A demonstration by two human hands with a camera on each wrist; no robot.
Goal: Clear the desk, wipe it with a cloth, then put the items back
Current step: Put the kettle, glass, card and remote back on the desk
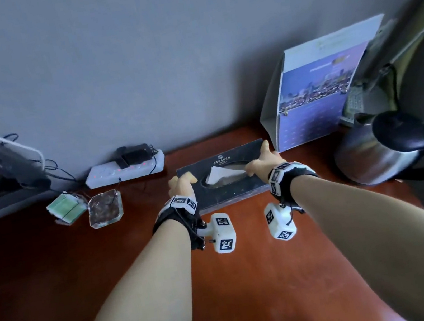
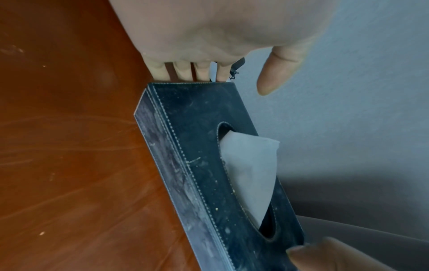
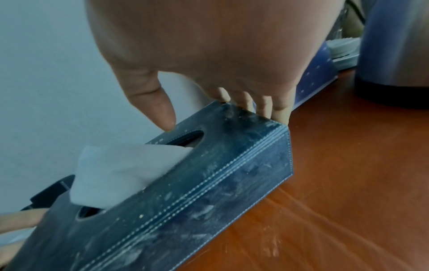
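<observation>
Spanning the wooden desk [image 1: 252, 279], both arms reach its rear middle, where the black tissue box [image 1: 226, 186] sits. Left hand [image 1: 181, 186] and right hand [image 1: 262, 162] clamp opposite ends, fingers curled down, thumbs free, likely for a level lift. Tissue [image 1: 214, 174] protrudes.

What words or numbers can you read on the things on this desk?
None can be read clearly.
Tissue box: a small pale logo and a line of characters on its top, too small to read.
Calendar card: print above the city picture and rows of tiny marks below, all blurred.
Green packet: no legible print.
Wrist bands on the left hand and right hand: black-and-white square codes, no words.
</observation>
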